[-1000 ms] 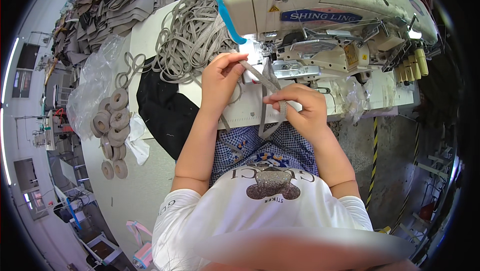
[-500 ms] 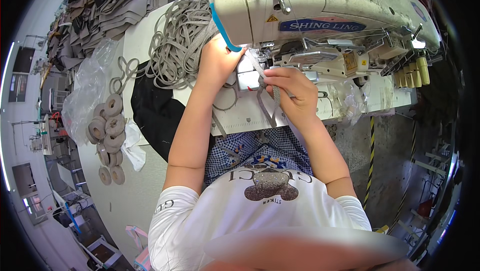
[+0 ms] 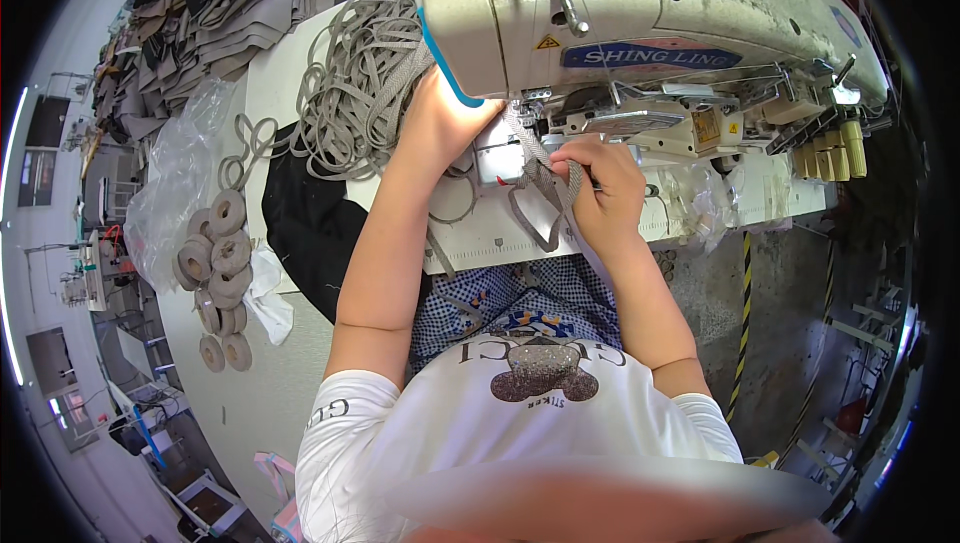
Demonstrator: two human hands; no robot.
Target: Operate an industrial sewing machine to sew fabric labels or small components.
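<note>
A large cream sewing machine [image 3: 610,8] fills the top of the view. My left hand [image 3: 448,121] reaches in beside its sewing head, next to the metal plate [image 3: 498,161]. The machine hides most of that hand's fingers, so their grip does not show. A flat grey woven tape [image 3: 527,139] runs from under the needle area toward me. My right hand [image 3: 606,188] is closed on this tape just right of the plate, fingers bent around it. Below the hand, a loop of tape [image 3: 549,241] hangs over the machine bed [image 3: 480,251].
A tangled heap of grey tape [image 3: 362,83] lies left of the machine. Farther left are rolled tape coils [image 3: 228,253], a clear plastic bag [image 3: 190,173], black cloth [image 3: 310,223] and stacked fabric pieces [image 3: 215,28]. Thread cones [image 3: 830,155] hang at the right.
My right hand has shifted slightly right and down, drawing the tape out, and its fingers are more curled. The hanging loop is wider. My left hand has edged slightly rightward.
</note>
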